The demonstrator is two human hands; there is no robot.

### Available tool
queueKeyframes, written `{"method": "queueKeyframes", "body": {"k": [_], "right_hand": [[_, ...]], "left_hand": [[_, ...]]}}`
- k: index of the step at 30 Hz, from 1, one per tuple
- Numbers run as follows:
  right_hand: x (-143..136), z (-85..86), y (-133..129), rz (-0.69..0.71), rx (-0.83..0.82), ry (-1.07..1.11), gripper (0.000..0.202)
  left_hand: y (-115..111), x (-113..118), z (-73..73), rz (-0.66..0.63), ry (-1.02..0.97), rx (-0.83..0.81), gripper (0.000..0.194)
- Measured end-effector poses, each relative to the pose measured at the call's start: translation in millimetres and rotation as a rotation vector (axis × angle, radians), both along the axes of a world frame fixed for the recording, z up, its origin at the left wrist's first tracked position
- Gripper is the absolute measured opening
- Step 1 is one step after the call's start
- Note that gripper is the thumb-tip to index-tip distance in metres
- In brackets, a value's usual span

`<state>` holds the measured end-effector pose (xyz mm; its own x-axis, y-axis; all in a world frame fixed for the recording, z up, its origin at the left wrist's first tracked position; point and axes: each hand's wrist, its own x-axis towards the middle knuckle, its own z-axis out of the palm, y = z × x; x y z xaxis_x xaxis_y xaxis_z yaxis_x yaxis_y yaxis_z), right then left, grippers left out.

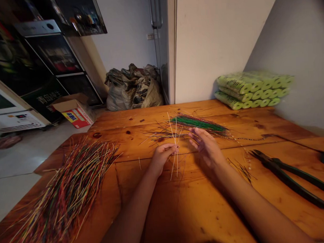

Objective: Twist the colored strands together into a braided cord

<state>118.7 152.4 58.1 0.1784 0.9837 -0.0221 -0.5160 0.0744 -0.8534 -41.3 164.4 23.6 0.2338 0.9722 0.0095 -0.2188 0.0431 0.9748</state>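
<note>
My left hand (164,157) pinches a few thin pale wires (174,168) near their middle, where they cross. The wires' ends fan out above and below the fingers. To the right, my right hand (205,144) is held apart from the wires with its fingers spread and nothing in them. Just beyond both hands lies a bundle of wires (201,123), green along the middle with dark and reddish strands around it. Loose dark wires (158,133) stick out to its left.
At left lies a big heap of multicoloured wires (71,188). Large dark-handled cutters (288,177) rest at right, beside short wire offcuts (243,171). Green-wrapped rolls (251,90) are stacked at the back right. Beyond the wooden table (196,205) stand bulging sacks (134,88) and a cardboard box (73,112).
</note>
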Motion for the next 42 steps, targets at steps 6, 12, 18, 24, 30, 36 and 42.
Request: {"method": "queueKeyframes", "body": {"k": [6,12,18,24,30,36,42], "right_hand": [[-1,1.8,1,-0.005,-0.022,0.051,0.016],[2,3.8,3,-0.062,-0.006,0.051,0.017],[4,5.1,1,-0.137,0.026,0.033,0.018],[-15,-2.7,-3,0.116,0.030,-0.084,0.019],[-19,-3.8,-2,0.153,0.032,-0.194,0.022],[-13,-6.7,5,0.095,0.105,-0.327,0.022],[-17,-9.1,3,0.052,0.171,-0.369,0.018]], "left_hand": [[3,-1,-1.3,0.116,-0.084,-0.033,0.020],[5,-3,-2.1,0.192,-0.193,-0.057,0.018],[6,-4,-3.0,0.215,-0.191,-0.026,0.016],[2,-1,-0.8,0.104,-0.075,0.029,0.018],[-1,-1,2.4,-0.091,0.028,0.072,0.017],[0,-3,0.1,-0.198,0.086,0.105,0.015],[-2,-5,1.8,-0.254,0.122,0.107,0.013]]}}
